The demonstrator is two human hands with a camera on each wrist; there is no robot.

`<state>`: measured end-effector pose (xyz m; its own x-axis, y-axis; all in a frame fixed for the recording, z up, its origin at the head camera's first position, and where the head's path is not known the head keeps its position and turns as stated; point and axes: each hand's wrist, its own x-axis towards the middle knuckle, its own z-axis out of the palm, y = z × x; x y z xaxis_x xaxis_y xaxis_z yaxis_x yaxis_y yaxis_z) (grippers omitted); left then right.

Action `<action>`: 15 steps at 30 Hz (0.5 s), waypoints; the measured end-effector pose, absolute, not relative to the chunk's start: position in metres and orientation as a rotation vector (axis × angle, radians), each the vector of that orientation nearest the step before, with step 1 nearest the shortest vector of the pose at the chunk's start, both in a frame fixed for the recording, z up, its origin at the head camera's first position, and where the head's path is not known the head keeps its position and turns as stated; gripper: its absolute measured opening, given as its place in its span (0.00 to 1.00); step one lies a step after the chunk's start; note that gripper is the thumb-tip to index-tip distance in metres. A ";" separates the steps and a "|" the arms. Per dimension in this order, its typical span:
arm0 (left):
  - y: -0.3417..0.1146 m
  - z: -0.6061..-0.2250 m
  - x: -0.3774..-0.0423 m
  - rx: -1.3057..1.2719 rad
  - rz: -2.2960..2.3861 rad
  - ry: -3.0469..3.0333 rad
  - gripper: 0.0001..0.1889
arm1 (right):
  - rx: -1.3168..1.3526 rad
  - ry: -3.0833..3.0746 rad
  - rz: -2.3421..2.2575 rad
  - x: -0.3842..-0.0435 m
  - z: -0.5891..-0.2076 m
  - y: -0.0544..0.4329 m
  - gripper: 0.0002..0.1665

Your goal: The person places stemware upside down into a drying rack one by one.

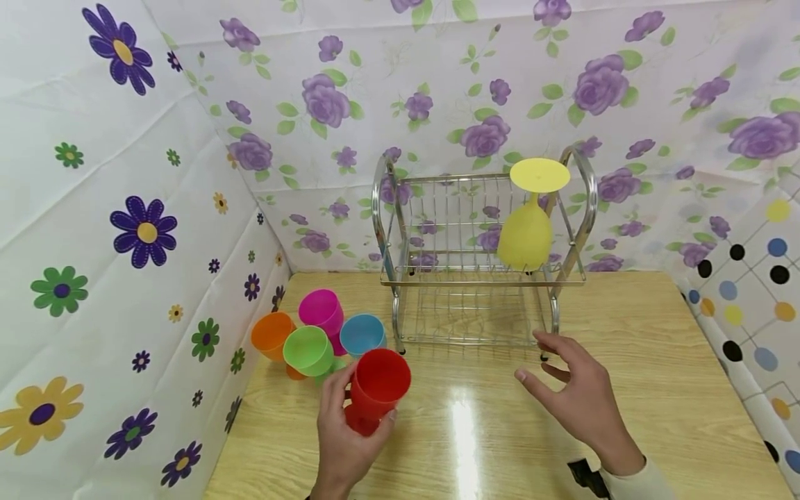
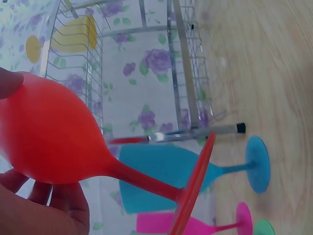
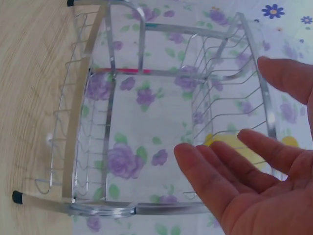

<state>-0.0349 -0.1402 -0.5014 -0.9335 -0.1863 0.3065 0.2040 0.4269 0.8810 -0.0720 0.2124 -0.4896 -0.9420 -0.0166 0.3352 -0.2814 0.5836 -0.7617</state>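
A red plastic goblet (image 1: 380, 380) is gripped by my left hand (image 1: 350, 423), its mouth facing up and toward the head camera. In the left wrist view the fingers curl round the red goblet's bowl (image 2: 54, 129), and its stem and foot stick out free. My right hand (image 1: 578, 392) hovers before the lower right of the metal dish rack (image 1: 481, 283), fingers loosely bent, thumb apart, holding nothing. Upside down at the right of the rack's upper tier stands a yellow goblet (image 1: 526, 236).
Left of the rack, several goblets stand upright on the wooden table (image 1: 631, 326): orange (image 1: 273, 336), magenta (image 1: 321, 310), green (image 1: 309, 351) and blue (image 1: 363, 335). Flowered cloth (image 1: 400, 76) hangs behind, and more patterned cloth borders both sides.
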 end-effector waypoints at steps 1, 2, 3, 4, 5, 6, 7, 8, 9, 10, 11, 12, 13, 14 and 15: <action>-0.137 -0.501 -0.037 -0.047 -1.522 -2.327 0.47 | 0.272 -2.512 1.300 -0.071 -0.488 0.211 0.38; -0.134 -0.500 -0.038 -0.086 -1.540 -2.321 0.47 | 0.297 -2.503 1.308 -0.070 -0.486 0.210 0.39; -0.131 -0.500 -0.040 -0.127 -1.556 -2.315 0.46 | 0.327 -2.490 1.323 -0.068 -0.485 0.208 0.39; -0.128 -0.500 -0.041 -0.170 -1.573 -2.309 0.46 | 0.359 -2.478 1.337 -0.067 -0.483 0.207 0.40; -0.124 -0.500 -0.042 -0.209 -1.579 -2.310 0.46 | 0.390 -2.469 1.350 -0.065 -0.482 0.206 0.41; -0.121 -0.500 -0.043 -0.248 -1.593 -2.311 0.46 | 0.416 -2.459 1.367 -0.064 -0.480 0.204 0.41; -0.117 -0.500 -0.044 -0.291 -1.604 -2.313 0.46 | 0.444 -2.454 1.380 -0.062 -0.479 0.203 0.43; -0.114 -0.500 -0.044 -0.336 -1.613 -2.312 0.46 | 0.465 -2.450 1.388 -0.060 -0.477 0.202 0.44; -0.110 -0.500 -0.044 -0.374 -1.623 -2.313 0.46 | 0.490 -2.448 1.391 -0.059 -0.476 0.201 0.44; -0.106 -0.500 -0.044 -0.410 -1.628 -2.315 0.46 | 0.504 -2.451 1.396 -0.057 -0.475 0.200 0.45; -0.103 -0.501 -0.044 -0.440 -1.624 -2.323 0.47 | 0.524 -2.452 1.398 -0.056 -0.473 0.200 0.46; -0.099 -0.502 -0.044 -0.472 -1.633 -2.329 0.47 | 0.540 -2.458 1.403 -0.055 -0.472 0.199 0.46; -0.095 -0.502 -0.044 -0.501 -1.627 -2.340 0.47 | 0.559 -2.468 1.405 -0.054 -0.471 0.198 0.47; -0.092 -0.502 -0.043 -0.525 -1.607 -2.356 0.47 | 0.576 -2.480 1.404 -0.053 -0.470 0.198 0.47; -0.088 -0.503 -0.043 -0.546 -1.579 -2.381 0.47 | 0.597 -2.493 1.406 -0.052 -0.470 0.197 0.47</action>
